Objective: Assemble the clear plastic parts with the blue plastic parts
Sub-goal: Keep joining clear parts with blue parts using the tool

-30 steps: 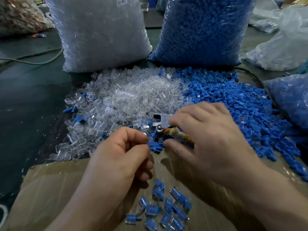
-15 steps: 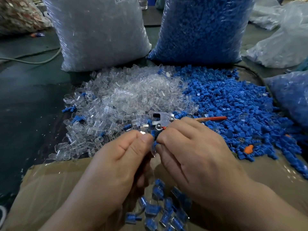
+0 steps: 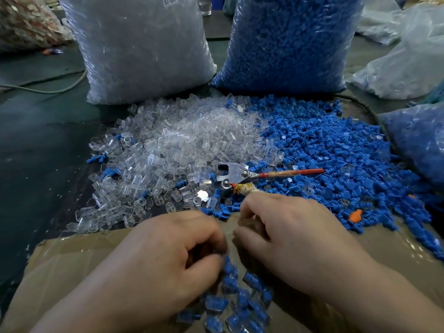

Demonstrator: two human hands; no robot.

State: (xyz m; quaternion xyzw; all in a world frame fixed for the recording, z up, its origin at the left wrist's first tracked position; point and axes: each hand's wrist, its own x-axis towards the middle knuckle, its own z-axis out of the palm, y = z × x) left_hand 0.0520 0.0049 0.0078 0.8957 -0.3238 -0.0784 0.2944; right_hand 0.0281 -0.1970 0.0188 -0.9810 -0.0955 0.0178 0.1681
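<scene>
Drop-off step, by the look of it: the left hand point(image 3: 168, 260) is curled just above the heap of finished clear-and-blue pieces point(image 3: 240, 306) on the brown cardboard sheet point(image 3: 72, 272); whether anything is held in that grip can't be told, too blurry. The rope-bound handle of the metal pliers point(image 3: 234, 173) is clasped by the right hand point(image 3: 293, 243). Next, 1 piece each must be picked from the loose clear plastic parts point(image 3: 182, 145) and blue plastic parts point(image 3: 336, 159) beyond.
</scene>
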